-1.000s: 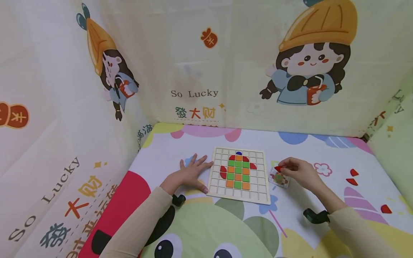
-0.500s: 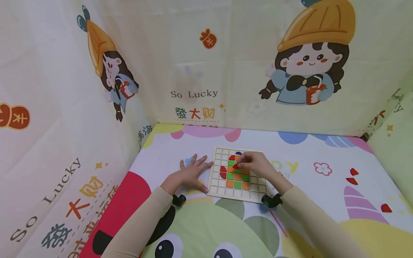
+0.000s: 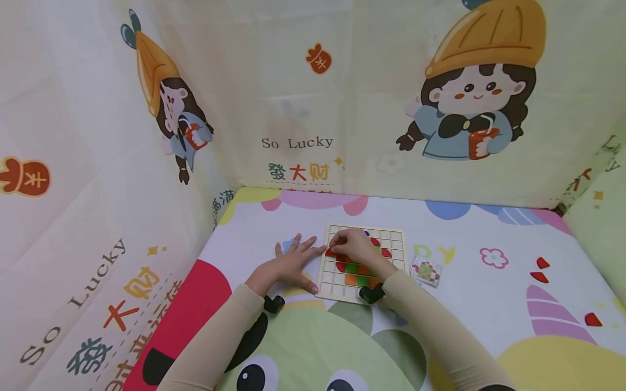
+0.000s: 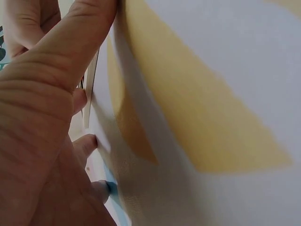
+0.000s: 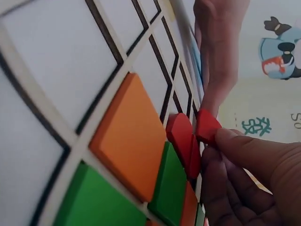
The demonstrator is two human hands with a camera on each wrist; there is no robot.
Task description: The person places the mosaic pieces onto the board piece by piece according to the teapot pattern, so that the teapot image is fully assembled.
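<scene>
My right hand (image 3: 354, 244) pinches a red rounded tile (image 5: 207, 127) between thumb and fingers, over the left part of a wooden grid board (image 3: 334, 290). On the board lie orange tiles (image 5: 129, 139), green tiles (image 5: 169, 186) and red tiles (image 5: 181, 134) set in its squares. The right hand and wrist hide part of this pattern in the head view. My left hand (image 3: 290, 266) lies with spread fingers on the tablecloth, thumb and a fingertip right at the board's left edge. The left wrist view shows its thumb (image 4: 61, 52) close up.
A small pattern card (image 3: 426, 271) lies right of the board. Farther right are loose red tiles (image 3: 540, 277), with another red piece (image 3: 593, 319) nearer the front. Printed cloth walls (image 3: 371, 108) stand behind and at the sides of the table.
My right hand has moved left from the pattern card, across the board to its left side, carrying the red tile. The left hand stays in place.
</scene>
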